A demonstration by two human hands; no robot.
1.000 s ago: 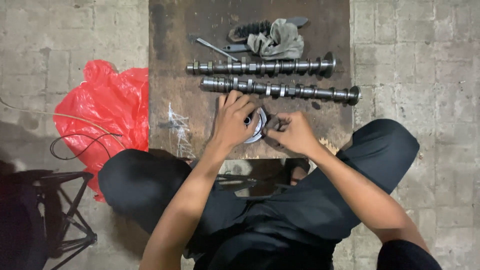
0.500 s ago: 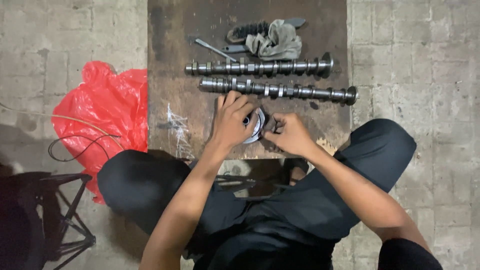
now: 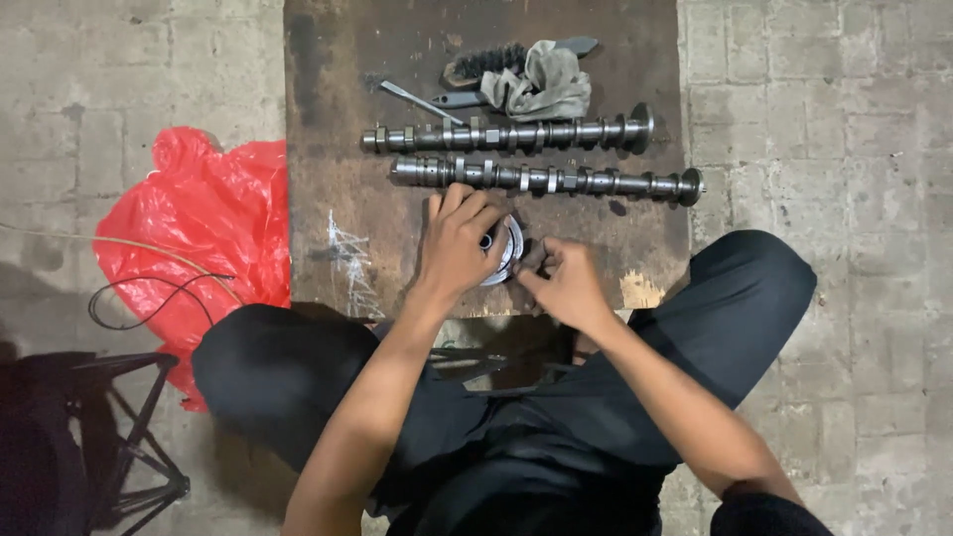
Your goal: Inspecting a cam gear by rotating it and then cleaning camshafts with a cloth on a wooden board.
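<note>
A dark, worn wooden board (image 3: 338,199) is lying on a paved brick floor, and the left hand (image 3: 459,243) is spreading over a round silver metal part (image 3: 506,253) at the board's near edge, fingers curled on top and hiding most of it. The right hand (image 3: 566,283) is pinching something small and dark just beside that part, too covered to identify. Two camshafts (image 3: 546,179) are lying parallel just beyond, with a rag (image 3: 541,84), a brush (image 3: 486,62) and a red plastic bag (image 3: 199,228) off left.
</note>
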